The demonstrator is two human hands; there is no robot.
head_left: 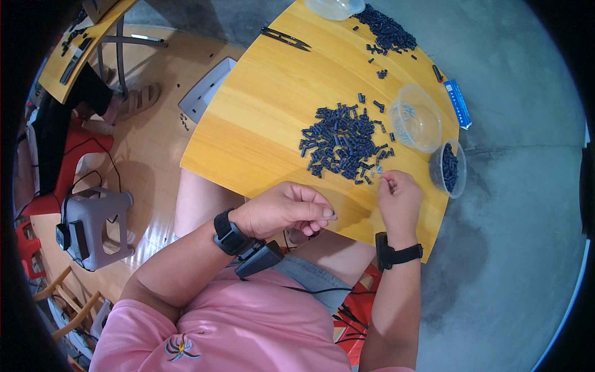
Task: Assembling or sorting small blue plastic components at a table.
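Note:
Over the table's near edge, my left hand [286, 209] is closed, thumb against forefinger. A tiny dark piece shows at its fingertips, too small to name. My right hand [400, 191] is closed in a pinch at the near right of the table. Whatever it may hold is hidden by the fingers. Just beyond it lie a few small clear or silvery bits [379, 169]. They sit at the edge of a pile of short black tubular parts [339, 139] spread over the middle of the wooden table [242, 133].
A clear round tub [430, 106] with small pale bits stands right of the pile. Nearby, a smaller clear tub [460, 166] holds black parts. Farther off are a second black pile [387, 30], thread snips [285, 38] and a blue packet [457, 104]. Another person's leg [93, 93] shows at left.

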